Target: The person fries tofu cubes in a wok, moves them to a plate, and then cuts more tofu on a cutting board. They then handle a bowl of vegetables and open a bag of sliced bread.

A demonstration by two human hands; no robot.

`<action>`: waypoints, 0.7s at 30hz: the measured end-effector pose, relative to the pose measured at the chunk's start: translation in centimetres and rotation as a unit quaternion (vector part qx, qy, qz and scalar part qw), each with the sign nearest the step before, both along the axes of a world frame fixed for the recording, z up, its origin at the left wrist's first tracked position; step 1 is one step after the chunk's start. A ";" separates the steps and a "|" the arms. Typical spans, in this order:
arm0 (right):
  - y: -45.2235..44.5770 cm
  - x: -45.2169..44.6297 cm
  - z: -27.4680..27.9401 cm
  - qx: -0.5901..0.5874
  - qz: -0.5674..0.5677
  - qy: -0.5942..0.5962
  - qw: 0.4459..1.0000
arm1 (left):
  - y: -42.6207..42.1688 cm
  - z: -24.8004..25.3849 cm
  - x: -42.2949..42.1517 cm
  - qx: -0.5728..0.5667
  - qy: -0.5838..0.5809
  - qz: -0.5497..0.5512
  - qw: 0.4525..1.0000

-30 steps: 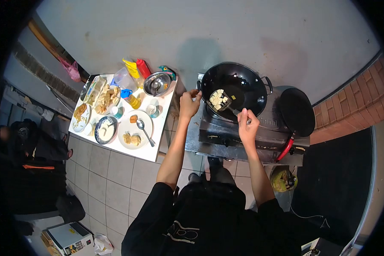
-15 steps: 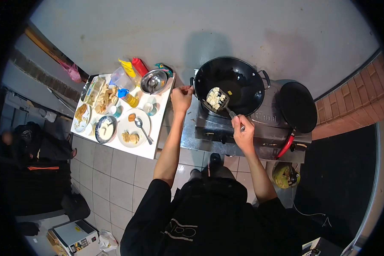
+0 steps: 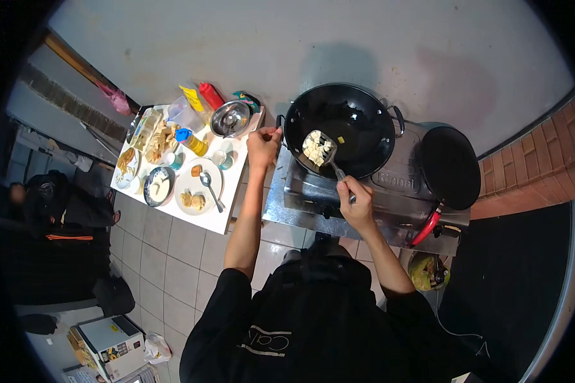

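Note:
A black wok (image 3: 370,137) sits on the stove, a little yellowish piece lying in its bottom. At its left side my left hand (image 3: 263,147) is closed on the loop handle (image 3: 280,121), with the fingertips partly hiding the grip. My right hand (image 3: 356,201) is wrapped around the handle of a slotted spatula (image 3: 331,157). On the spatula's blade, inside the wok's near left part, rests a heap of pale diced cubes (image 3: 315,148), probably tofu.
Right of the wok lies a black frying pan (image 3: 450,167) with a red handle. The white table (image 3: 217,221) at left bears a plate (image 3: 202,171) with a spoon, a steel bowl (image 3: 230,119), an oil bottle (image 3: 194,143) and bowls. A person (image 3: 64,198) is at far left.
My right hand and the spatula with the cubes have shifted slightly left. My left hand and the wok's left handle also appear further left, while the camera view has moved a bit.

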State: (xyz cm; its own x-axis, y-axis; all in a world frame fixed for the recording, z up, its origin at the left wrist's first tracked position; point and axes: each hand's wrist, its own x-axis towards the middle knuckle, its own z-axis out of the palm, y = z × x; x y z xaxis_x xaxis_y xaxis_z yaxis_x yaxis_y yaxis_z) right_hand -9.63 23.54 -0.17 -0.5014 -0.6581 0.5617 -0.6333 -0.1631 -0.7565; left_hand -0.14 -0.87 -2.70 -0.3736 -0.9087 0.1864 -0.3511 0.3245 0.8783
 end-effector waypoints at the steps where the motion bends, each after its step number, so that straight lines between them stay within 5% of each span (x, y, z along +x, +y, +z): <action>1: 0.3 0.0 -0.1 -0.010 -0.002 -0.002 1.000 | -0.1 -0.1 0.0 -0.001 -0.006 0.003 1.000; 21: -1.1 -5.9 -0.2 -0.070 -0.012 -0.351 0.934 | -0.4 0.4 0.6 -0.042 -0.023 -0.022 0.999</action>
